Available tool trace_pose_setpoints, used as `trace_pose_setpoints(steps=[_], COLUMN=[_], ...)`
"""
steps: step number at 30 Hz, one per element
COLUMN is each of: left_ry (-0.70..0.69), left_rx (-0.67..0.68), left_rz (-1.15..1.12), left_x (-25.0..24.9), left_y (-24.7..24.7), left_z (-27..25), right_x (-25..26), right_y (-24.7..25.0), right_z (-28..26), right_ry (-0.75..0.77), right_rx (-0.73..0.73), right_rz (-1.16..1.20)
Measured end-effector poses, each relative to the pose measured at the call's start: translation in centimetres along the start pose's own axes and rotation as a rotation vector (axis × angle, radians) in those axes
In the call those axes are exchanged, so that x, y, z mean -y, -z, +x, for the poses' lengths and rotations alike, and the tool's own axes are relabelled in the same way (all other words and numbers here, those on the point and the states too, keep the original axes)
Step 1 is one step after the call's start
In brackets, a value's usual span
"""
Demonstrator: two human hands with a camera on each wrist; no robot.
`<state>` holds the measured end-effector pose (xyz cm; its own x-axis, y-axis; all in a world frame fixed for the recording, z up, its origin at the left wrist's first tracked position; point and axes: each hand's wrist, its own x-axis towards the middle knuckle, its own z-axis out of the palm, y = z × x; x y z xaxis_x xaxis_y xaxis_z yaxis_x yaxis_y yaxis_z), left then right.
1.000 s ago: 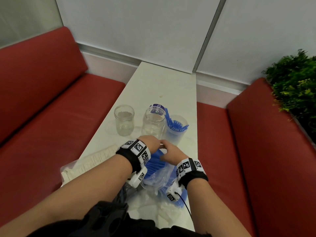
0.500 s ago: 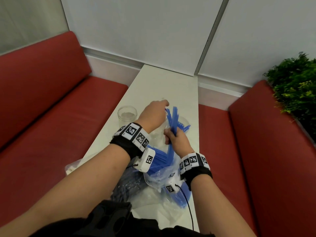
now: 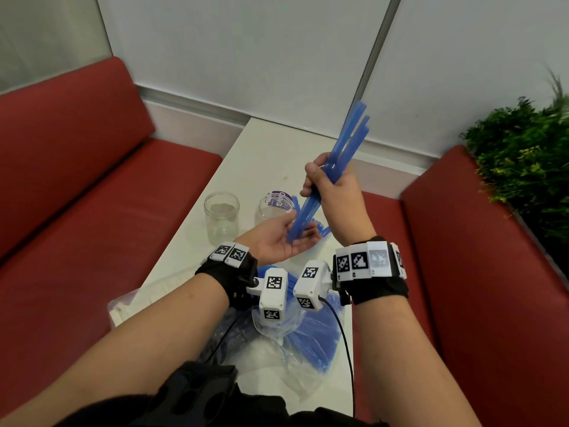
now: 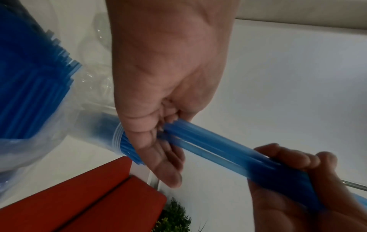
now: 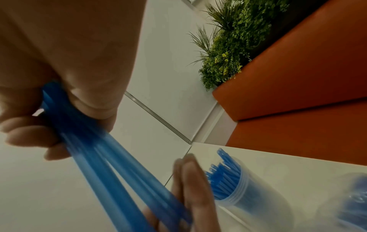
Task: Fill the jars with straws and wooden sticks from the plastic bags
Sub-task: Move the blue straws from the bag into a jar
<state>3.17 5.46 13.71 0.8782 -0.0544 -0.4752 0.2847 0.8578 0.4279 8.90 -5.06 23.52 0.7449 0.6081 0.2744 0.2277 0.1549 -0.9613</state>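
White walls are seen behind two red benches [image 3: 77, 186], and a long white table [image 3: 271, 149] is set between them. Green plants [image 3: 523, 149] are seen past the bench on the right

On the near end of the table, a clear plastic bag [image 3: 277, 331] full of blue straws is laid, just under the two wrists. Another clear bag [image 3: 129, 306] with pale sticks inside is laid to the left of it, at the table edge

Further up the table, three jars are stood in a row. The left jar [image 3: 221, 217] is empty. The middle jar [image 3: 274, 204] is clear, and what is inside it cannot be told. The right jar [image 5: 238, 188] is packed with blue straws, as shown by the right wrist camera; it is mostly hidden behind the hands from the head camera

A small bunch of blue straws [image 3: 345, 149] is held up in the air above the jars, tilted, with the top ends pointed up and to the right

The bunch is gripped around its middle by the right hand [image 3: 332, 198], with fingers and thumb curled tight round it

The left hand [image 3: 283, 238] is held flat with the palm up and the fingers straight. The bottom ends of the straws are touched by its palm and fingers, and nothing is gripped by it
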Motion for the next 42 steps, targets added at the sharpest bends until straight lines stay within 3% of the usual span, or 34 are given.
trace_pose_setpoints(steps=[4,7,12,17,19,27,31,34,38,42], left_ry=[-0.004,0.083,0.257,0.318,0.311,0.184,0.073,-0.034,-0.177,-0.24], left_rx=[-0.081,-0.109,-0.04,0.097,0.119,-0.08,-0.11,-0.155,-0.292,-0.407], left_rz=[0.097,0.172,0.252,0.224,0.229,0.132,0.185,0.245,0.41,0.93], left_x=[-0.3,-0.3,-0.2,-0.3,-0.3,-1.1,-1.6,-2.6,-3.5,-3.4], left_y=[0.0,0.5,1.6,1.6,1.6,3.3,3.9,4.1,4.5,5.6], left_z=[0.0,0.0,0.2,-0.1,-0.1,0.2,0.5,0.8,1.6,2.0], right_x=[-0.1,0.2,0.7,0.6,0.4,1.0,1.3,2.4,2.9,0.9], right_y=[0.0,0.0,0.3,0.5,0.5,2.7,4.0,5.1,5.5,5.5], right_z=[-0.7,-0.7,-0.9,-1.2,-1.2,0.5,1.1,2.1,4.0,5.5], right_ry=[0.013,0.013,-0.048,-0.108,-0.126,-0.088,-0.195,-0.268,-0.188,-0.082], right_rx=[-0.001,-0.015,0.046,0.136,0.181,0.204,0.32,0.39,0.153,-0.113], right_rz=[0.012,0.055,0.165,0.255,0.201,0.041,-0.311,-0.348,-0.275,-0.465])
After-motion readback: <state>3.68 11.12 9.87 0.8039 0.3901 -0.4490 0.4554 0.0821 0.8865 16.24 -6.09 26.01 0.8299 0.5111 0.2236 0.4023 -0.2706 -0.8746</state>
